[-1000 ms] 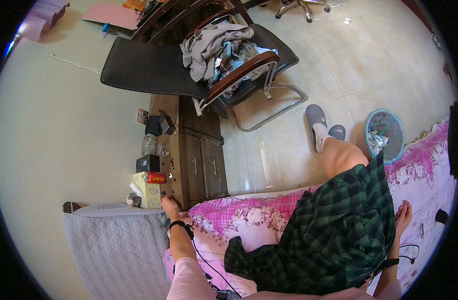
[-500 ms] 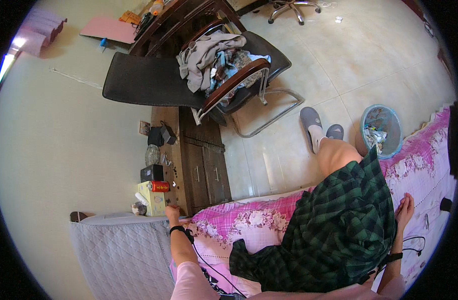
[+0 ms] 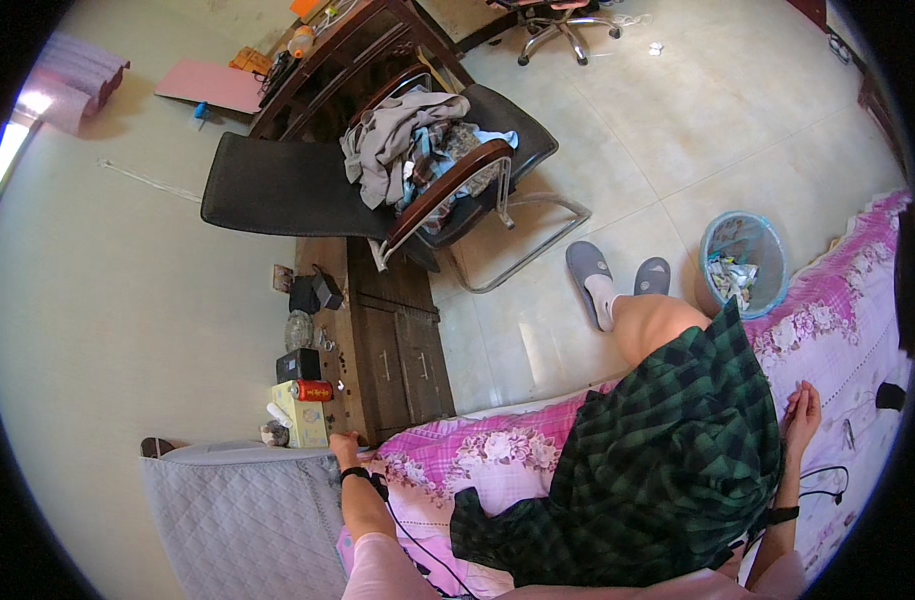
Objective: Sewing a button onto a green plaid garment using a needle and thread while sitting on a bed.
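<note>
- A seated person's left hand point(image 3: 345, 448) stays at the near end of a brown wooden cabinet point(image 3: 383, 345), just beside a yellow box point(image 3: 306, 425), as over the past second
- Its fingers look curled, but whether they close on anything cannot be told from this height
- The right hand point(image 3: 804, 415) likewise keeps to its place on the floral bedspread point(image 3: 503, 455), fingers near one another and no object visible; a pinch on something small cannot be ruled out
- Next to that hand, a green-and-black plaid garment point(image 3: 658, 460) lies draped over the lap, its spread little altered
- The clearer change is at floor level: the first slipper point(image 3: 586, 265), worn over a white sock, and the second slipper point(image 3: 654, 272) now show a wider gap between them
- The viewpoint has shifted too, leaving the black chair point(image 3: 278, 185) lower in view
- A red can point(image 3: 310, 391) remains with the yellow box, within the left hand's neighbourhood
- With both hands nearly unmoved, the handling appears little further along, a judgement from posture alone
</note>
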`<action>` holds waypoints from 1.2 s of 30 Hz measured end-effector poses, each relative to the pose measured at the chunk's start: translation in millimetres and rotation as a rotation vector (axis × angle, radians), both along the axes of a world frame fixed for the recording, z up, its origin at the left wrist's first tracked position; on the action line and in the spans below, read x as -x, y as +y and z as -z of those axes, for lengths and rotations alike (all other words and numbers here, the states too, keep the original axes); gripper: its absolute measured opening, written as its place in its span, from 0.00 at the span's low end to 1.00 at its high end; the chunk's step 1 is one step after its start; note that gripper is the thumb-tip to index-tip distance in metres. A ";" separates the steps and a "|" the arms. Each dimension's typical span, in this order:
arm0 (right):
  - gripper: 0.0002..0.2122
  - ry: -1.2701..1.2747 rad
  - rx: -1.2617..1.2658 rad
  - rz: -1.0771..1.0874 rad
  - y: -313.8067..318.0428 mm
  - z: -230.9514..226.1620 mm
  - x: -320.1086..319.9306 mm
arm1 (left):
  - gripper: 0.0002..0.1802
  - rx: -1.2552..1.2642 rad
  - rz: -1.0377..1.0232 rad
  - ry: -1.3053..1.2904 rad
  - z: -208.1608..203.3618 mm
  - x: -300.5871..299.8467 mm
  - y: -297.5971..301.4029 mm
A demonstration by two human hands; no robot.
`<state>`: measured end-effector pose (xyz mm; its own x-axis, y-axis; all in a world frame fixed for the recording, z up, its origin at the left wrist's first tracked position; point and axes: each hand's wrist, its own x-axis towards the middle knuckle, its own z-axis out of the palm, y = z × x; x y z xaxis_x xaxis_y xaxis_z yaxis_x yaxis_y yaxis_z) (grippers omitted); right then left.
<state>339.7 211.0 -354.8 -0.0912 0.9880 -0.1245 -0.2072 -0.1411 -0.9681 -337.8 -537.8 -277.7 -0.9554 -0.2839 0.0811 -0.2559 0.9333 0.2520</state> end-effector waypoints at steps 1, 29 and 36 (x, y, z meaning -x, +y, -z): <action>0.10 0.034 0.003 0.018 -1.6 -9.0 4.6 | 0.12 -0.061 -0.076 -0.007 2.1 1.4 2.1; 0.09 -0.124 -0.770 -0.685 -108.7 -361.7 217.0 | 0.26 -1.276 1.337 0.330 -271.0 -335.6 519.0; 0.03 0.056 -0.684 -0.219 -56.6 -335.6 159.2 | 0.13 -1.561 1.033 0.417 -257.3 -326.2 495.2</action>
